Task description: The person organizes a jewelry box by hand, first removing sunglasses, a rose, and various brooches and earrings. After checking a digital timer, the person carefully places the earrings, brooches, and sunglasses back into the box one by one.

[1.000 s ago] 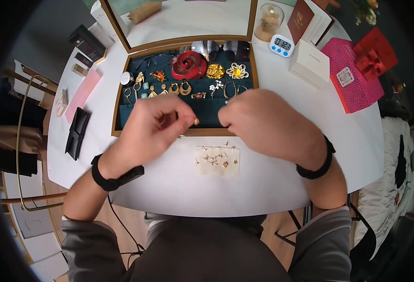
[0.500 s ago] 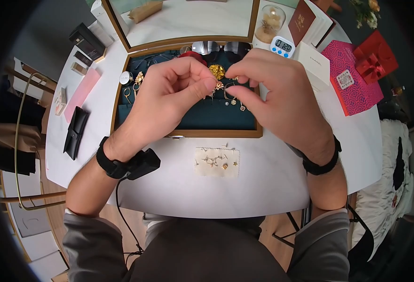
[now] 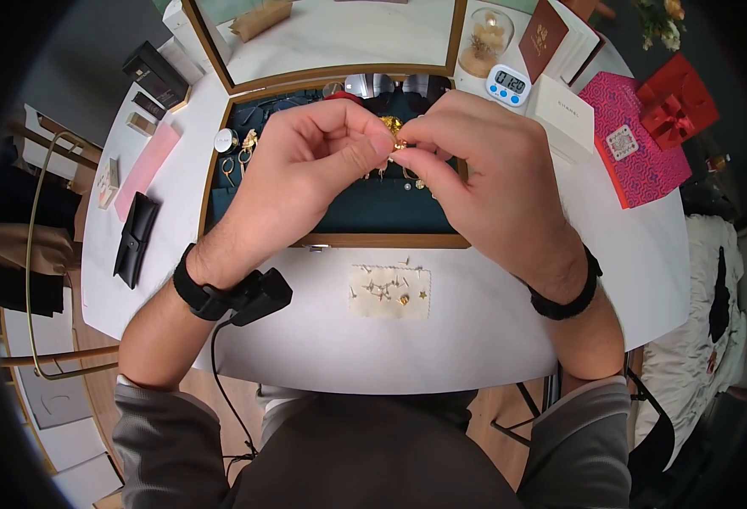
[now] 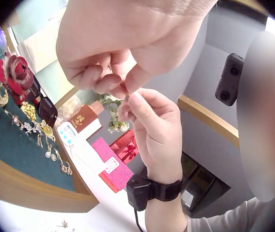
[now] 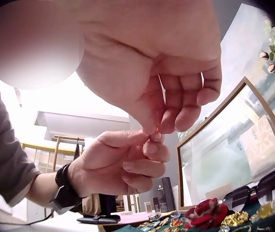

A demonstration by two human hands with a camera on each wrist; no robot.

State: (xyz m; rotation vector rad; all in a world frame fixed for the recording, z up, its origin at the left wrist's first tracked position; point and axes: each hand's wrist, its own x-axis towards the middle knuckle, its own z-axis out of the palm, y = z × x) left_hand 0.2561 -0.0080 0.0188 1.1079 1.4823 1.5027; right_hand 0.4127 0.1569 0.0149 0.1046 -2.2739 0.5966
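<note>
A small gold-coloured jewelry piece (image 3: 400,145) is pinched between both hands, above the jewelry case (image 3: 390,240). My left hand (image 3: 301,170) holds it from the left with thumb and index finger. From the right, my right hand (image 3: 492,165) pinches it, its fingertips meeting the left ones. Fingers hide most of the piece in both wrist views. Below the case a cream cloth (image 3: 390,310) carries several small studs and a round gold piece (image 3: 404,299). In the left wrist view, a red flower (image 4: 15,77) and gold earrings lie on dark green lining.
The raised glass lid (image 3: 331,42) stands behind the case. At the right are a timer (image 3: 507,85), a white box (image 3: 560,119) and a pink box (image 3: 636,144). On the left lie a black pouch (image 3: 137,237) and a pink strip (image 3: 148,170).
Both hands have moved up over the case from its front part. The right hand's fingertips, apart from the left's half a second ago, now meet them at the small piece.
</note>
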